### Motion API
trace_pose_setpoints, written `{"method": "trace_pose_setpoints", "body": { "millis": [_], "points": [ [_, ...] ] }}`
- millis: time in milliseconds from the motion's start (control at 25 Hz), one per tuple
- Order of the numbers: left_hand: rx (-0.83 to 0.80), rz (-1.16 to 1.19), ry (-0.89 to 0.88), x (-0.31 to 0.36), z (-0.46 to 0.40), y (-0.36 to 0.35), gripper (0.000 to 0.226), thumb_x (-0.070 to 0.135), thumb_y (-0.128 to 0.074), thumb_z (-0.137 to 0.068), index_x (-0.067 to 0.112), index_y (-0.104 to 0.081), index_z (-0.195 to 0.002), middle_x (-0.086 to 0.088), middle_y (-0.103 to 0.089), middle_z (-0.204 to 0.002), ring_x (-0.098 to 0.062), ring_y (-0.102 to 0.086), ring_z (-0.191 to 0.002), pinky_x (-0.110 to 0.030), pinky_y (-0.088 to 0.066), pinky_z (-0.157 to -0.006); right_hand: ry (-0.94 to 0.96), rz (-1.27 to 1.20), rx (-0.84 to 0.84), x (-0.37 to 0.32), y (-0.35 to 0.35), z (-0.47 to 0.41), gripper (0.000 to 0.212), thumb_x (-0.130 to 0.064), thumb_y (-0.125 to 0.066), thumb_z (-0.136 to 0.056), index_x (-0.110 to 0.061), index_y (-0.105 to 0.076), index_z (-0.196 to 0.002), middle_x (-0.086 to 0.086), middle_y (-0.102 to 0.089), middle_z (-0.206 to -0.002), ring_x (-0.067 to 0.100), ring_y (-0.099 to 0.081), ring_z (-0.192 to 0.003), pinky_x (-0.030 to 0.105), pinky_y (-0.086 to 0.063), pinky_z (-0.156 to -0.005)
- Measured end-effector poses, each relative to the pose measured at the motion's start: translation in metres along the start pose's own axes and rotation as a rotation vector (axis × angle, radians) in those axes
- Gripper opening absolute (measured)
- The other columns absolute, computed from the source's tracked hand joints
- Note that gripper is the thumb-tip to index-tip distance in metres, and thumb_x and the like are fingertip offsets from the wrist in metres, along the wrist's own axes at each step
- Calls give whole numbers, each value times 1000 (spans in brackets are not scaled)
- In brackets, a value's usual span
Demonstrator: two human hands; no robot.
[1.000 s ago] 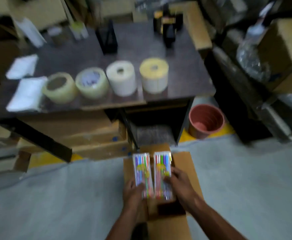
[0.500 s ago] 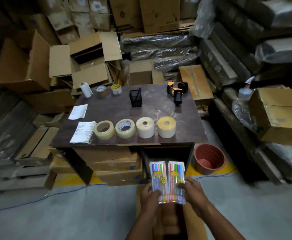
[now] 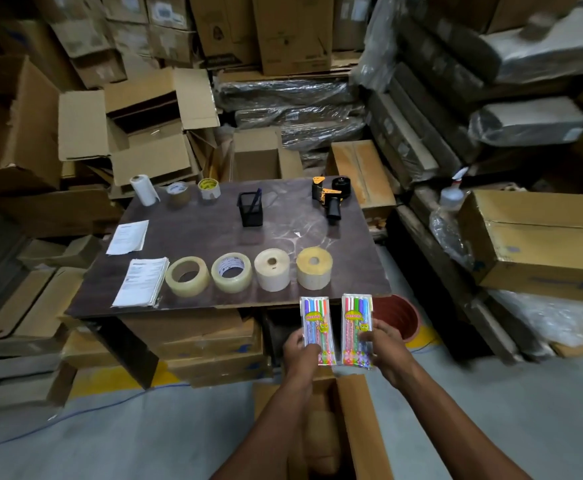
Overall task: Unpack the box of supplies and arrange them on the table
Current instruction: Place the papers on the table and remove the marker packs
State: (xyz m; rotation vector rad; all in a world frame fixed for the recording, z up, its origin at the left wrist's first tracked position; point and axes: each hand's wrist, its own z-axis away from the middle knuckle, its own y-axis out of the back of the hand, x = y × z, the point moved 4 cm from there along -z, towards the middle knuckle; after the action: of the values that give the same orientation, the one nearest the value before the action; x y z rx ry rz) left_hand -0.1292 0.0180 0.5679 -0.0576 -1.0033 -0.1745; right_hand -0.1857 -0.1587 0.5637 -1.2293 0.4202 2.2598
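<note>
box (image 3: 359, 424) interior hidden by arms, blurred

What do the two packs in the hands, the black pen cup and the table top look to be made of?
Left pen pack and right pen pack: glossy clear plastic film, coloured pens showing through.
Pen cup: probably black metal mesh; the weave is hard to make out.
Table top: dark brown board, likely laminate or plywood, with a scuffed semi-gloss sheen and thin edge.

Grey floor (image 3: 110, 441) — stacked cardboard cartons (image 3: 290, 32) behind.
</note>
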Motion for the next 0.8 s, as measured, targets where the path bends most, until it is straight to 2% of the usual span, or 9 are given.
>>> {"method": "trace_pose_setpoints", "body": {
  "millis": [80, 160, 240, 320, 400, 600, 680, 760, 800],
  "points": [
    [-33, -39, -9, 7, -12, -14, 42, -7, -58, -88, 7, -59, -127, -5, -67, -102, -15, -66, -86, -22, -55, -65, -5, 19, 36, -8, 7, -14, 23, 3, -51, -95, -7, -62, -111, 16, -73, -102, 31, -72, -90, 53, -60, -76],
    [-52, -58, -5, 15, -24, -33, 43, -8, -57, -88, 6, -58, -128, -6, -67, -103, -15, -66, -84, -19, -53, -59, 3, 45, 78, -19, 16, -28, 22, 2, -51, -94, -9, -65, -107, 15, -74, -99, 34, -72, -91, 57, -57, -80],
    [-61, -67, 7, 21, -38, -56, 42, -11, -56, -87, 7, -59, -125, -7, -67, -102, -16, -65, -81, -21, -54, -57, 21, 82, 101, -32, 28, -47, 23, 2, -51, -92, -11, -67, -102, 16, -74, -95, 35, -73, -88, 49, -56, -70],
    [-56, -71, 10, 27, -52, -76, 45, -12, -53, -86, 9, -60, -124, -9, -69, -107, -20, -65, -85, -29, -57, -68, 12, 104, 109, -39, 38, -69, 24, 5, -51, -89, -8, -67, -101, 14, -74, -88, 29, -72, -72, 39, -54, -57],
    [-38, -74, 3, 29, -72, -96, 45, -12, -50, -86, 8, -61, -125, -12, -69, -112, -24, -66, -92, -34, -57, -79, 5, 120, 110, -45, 48, -93, 23, 7, -52, -85, -3, -67, -99, 13, -70, -76, 22, -63, -54, 27, -45, -46],
    [40, -113, 46, 31, -118, -140, 39, -11, -50, -89, 4, -63, -123, -15, -68, -118, -26, -65, -101, -38, -56, -86, -17, 192, 67, -57, 67, -159, 21, 5, -54, -79, -2, -69, -92, 17, -69, -74, 26, -58, -58, 29, -41, -49],
    [87, -100, 54, 33, -135, -155, 41, -12, -48, -87, 2, -63, -122, -17, -68, -118, -30, -66, -104, -42, -56, -89, -13, 212, 32, -61, 67, -189, 20, 3, -53, -74, 0, -69, -84, 20, -69, -73, 30, -60, -56, 35, -48, -50],
    [129, -88, 55, 33, -147, -164, 42, -13, -47, -86, 2, -63, -121, -17, -69, -116, -30, -67, -102, -41, -57, -85, 4, 189, -1, -54, 65, -224, 23, -3, -52, -65, 3, -69, -80, 27, -72, -80, 40, -68, -66, 54, -57, -60],
    [148, -92, 45, 34, -151, -167, 41, -13, -46, -86, 3, -64, -120, -17, -69, -113, -29, -67, -99, -37, -57, -80, 9, 182, -27, -50, 64, -242, 28, -6, -52, -61, 4, -69, -82, 29, -71, -84, 41, -69, -71, 61, -56, -64]
  ]
}}
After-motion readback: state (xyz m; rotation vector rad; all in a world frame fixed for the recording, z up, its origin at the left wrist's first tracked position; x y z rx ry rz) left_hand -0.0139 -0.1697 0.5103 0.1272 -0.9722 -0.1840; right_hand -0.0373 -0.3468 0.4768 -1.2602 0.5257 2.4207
